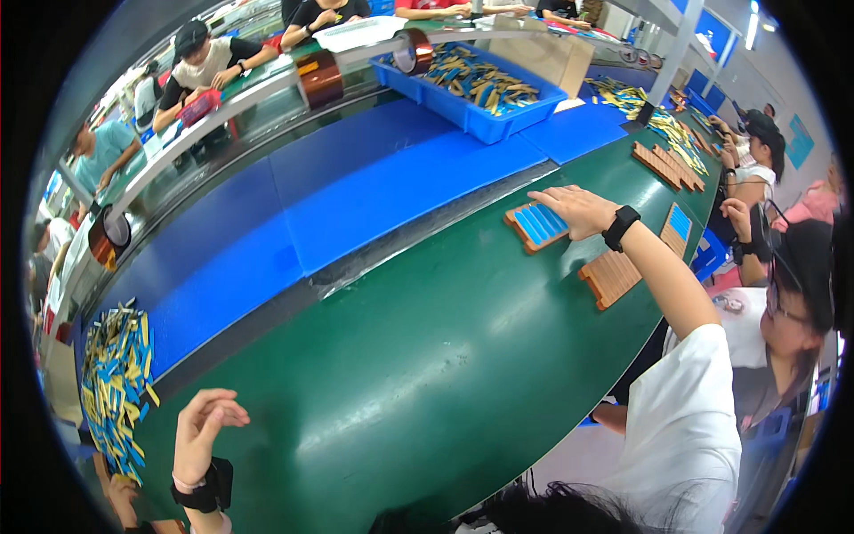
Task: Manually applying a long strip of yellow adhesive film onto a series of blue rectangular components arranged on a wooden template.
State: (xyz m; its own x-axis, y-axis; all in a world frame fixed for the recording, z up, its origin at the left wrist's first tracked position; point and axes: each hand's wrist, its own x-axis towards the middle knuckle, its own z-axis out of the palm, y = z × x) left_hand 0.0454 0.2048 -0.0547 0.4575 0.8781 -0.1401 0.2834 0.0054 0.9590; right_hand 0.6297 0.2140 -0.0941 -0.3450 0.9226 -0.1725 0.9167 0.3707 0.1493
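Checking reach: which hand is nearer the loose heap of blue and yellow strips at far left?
Left. The left hand hovers just right of the heap, apart from it; the right hand rests far across the green belt on a brown slotted tray.

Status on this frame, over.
Left hand open, empty, above green belt. Right hand flat on brown tray of blue strips. No obstruction seen.

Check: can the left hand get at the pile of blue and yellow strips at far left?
Probably yes. The left hand hovers open and empty just right of the strip pile, and nothing stands between them, only a bare bit of green belt.
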